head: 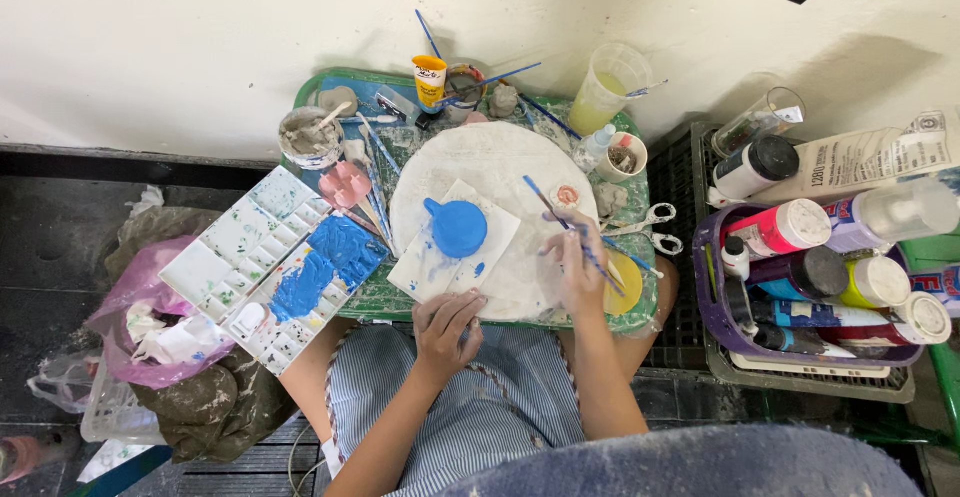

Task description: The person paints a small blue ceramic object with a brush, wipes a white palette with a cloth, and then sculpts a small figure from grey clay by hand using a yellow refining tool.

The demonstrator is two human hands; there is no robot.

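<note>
Blue-painted clay piece (456, 227) lies on a white sheet (455, 242) atop the round white board (490, 172). Seen from the head camera, its upper face looks fully coated blue, with blue smears on the sheet; sides and underside cannot be judged. The right hand (577, 267) is closed on a thin paintbrush (570, 227); the left hand (447, 323), fingers curled, presses the sheet's near edge. A paint palette (275, 267) with blue patches sits left on the cluttered green tray (380, 302), against a white wall; a crate of paint bottles (810, 277) stands right.
</note>
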